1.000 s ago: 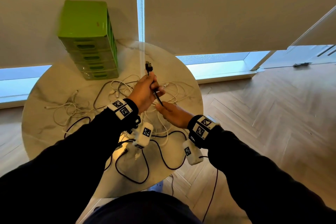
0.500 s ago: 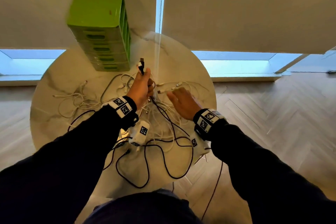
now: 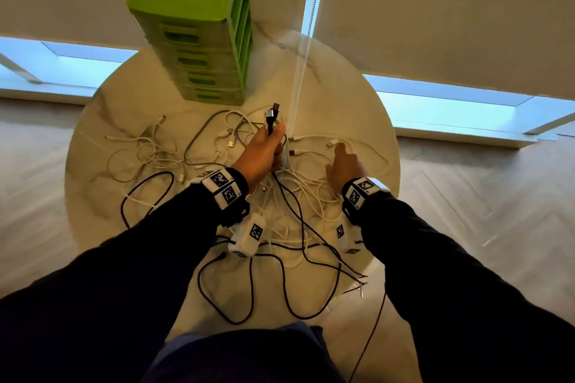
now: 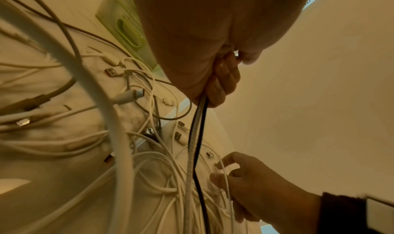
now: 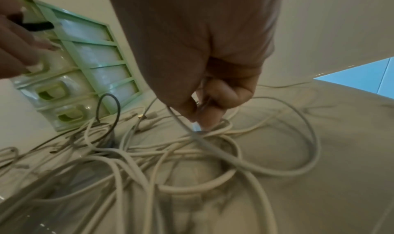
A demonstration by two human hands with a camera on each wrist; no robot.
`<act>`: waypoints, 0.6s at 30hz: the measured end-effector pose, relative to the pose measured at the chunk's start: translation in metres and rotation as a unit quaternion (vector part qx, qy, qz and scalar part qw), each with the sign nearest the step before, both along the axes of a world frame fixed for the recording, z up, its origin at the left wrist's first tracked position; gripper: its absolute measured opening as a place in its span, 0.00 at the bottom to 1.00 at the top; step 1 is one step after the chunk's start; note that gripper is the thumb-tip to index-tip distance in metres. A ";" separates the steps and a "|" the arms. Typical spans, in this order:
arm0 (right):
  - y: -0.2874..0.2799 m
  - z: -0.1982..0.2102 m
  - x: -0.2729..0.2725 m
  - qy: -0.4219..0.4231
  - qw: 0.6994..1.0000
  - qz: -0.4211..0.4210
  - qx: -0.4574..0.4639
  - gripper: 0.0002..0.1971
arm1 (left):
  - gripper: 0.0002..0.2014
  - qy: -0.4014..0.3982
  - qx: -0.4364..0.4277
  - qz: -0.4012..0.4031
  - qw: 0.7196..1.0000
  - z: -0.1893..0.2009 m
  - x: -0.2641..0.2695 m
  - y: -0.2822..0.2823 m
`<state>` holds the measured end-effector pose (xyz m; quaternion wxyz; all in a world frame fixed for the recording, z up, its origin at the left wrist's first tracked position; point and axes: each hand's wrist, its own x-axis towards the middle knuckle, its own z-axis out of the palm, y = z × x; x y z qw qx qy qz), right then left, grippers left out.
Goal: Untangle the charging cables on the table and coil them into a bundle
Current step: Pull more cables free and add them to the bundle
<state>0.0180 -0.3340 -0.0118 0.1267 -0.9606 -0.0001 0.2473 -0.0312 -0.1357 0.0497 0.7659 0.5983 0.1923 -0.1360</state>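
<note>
1. Pale roller blinds hang behind a round marble desk [image 3: 102,121] standing on herringbone wood flooring; a strip of bright window shows under the blinds.
2. At the far edge of the desk stands a green drawer unit [image 3: 199,25], upright, with its handle slots facing the person.
3. White charging cables [image 3: 149,152] lie scattered and looped over the middle of the desk, crossing each other in a loose tangle, with several metal plugs lying among them.
4. A black cable [image 3: 292,205] runs from the left hand [image 3: 261,155] down across the white tangle toward the near edge of the desk, where it forms wide loops; part of it hangs over the edge.
5. The left hand is raised just above the tangle, with its fingers [image 4: 224,79] curled round the black cable and a grey cable [image 4: 192,146] beside it. Both strands drop from the bottom of the fist, and their plug ends [image 3: 272,115] stick up out of the top.
6. The right hand [image 3: 345,165] sits low over the right side of the tangle. Its fingers [image 5: 213,114] and thumb pinch a thin white cable [image 4: 227,187], which passes between the fingertips and trails down into the pile; the tips touch or nearly touch the cables beneath.
7. Both wrists wear bands with square black-and-white markers.
</note>
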 end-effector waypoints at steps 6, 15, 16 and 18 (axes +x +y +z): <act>-0.009 -0.010 0.009 0.035 0.996 0.060 -0.048 0.17 | 0.13 0.018 0.017 -0.012 1.000 -0.002 -0.006 -0.003; 0.010 0.053 0.037 0.003 0.913 -0.162 0.375 0.02 | 0.15 0.027 -0.041 0.014 0.999 0.004 -0.009 -0.006; 0.016 0.066 0.036 -0.002 0.890 -0.183 0.417 0.03 | 0.15 0.027 -0.049 0.026 0.998 0.005 -0.009 -0.007; 0.029 0.092 0.026 -0.016 0.852 -0.190 0.488 0.06 | 0.15 0.024 -0.064 0.053 0.996 0.006 -0.011 -0.009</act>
